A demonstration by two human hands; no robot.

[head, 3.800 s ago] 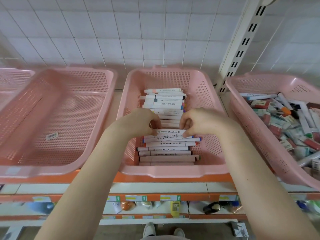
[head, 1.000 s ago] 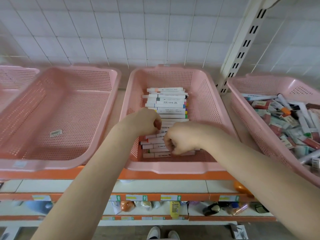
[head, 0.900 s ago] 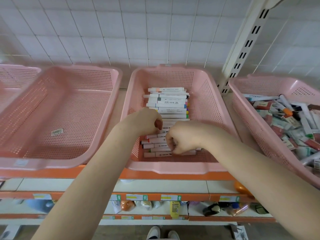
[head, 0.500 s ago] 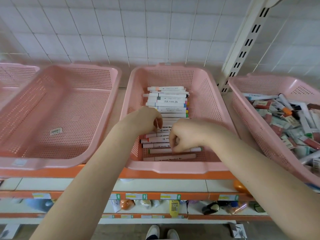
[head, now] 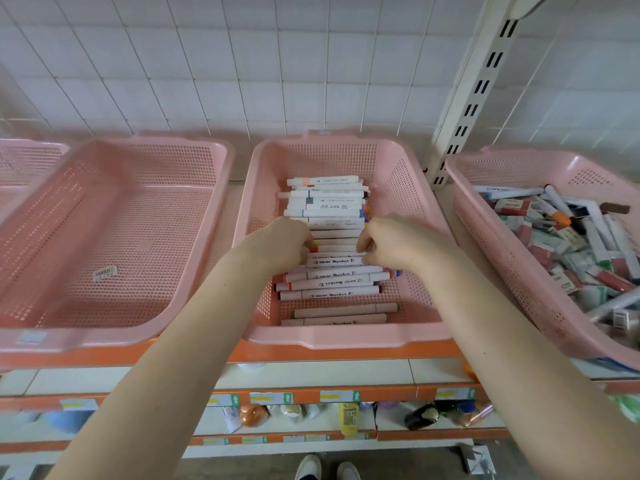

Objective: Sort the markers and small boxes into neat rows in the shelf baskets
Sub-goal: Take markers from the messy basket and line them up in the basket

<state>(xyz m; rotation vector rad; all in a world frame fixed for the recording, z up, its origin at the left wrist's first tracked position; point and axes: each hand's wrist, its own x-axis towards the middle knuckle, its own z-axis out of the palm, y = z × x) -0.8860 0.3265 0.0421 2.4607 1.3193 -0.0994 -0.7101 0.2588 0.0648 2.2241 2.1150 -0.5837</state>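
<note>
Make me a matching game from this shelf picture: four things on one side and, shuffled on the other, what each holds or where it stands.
Things
1. left pink plastic mesh basket
2. middle pink plastic mesh basket
3. right pink plastic mesh basket
4. white slotted metal shelf post

States
A. holds a jumbled heap of markers and small boxes
B. stands between two baskets
C. has a barcode sticker on its floor
D. holds pink and white markers lying side by side in a row

Pairs: 1-C, 2-D, 3-A, 4-B

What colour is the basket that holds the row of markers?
The basket is pink; the head view shows it.
</note>
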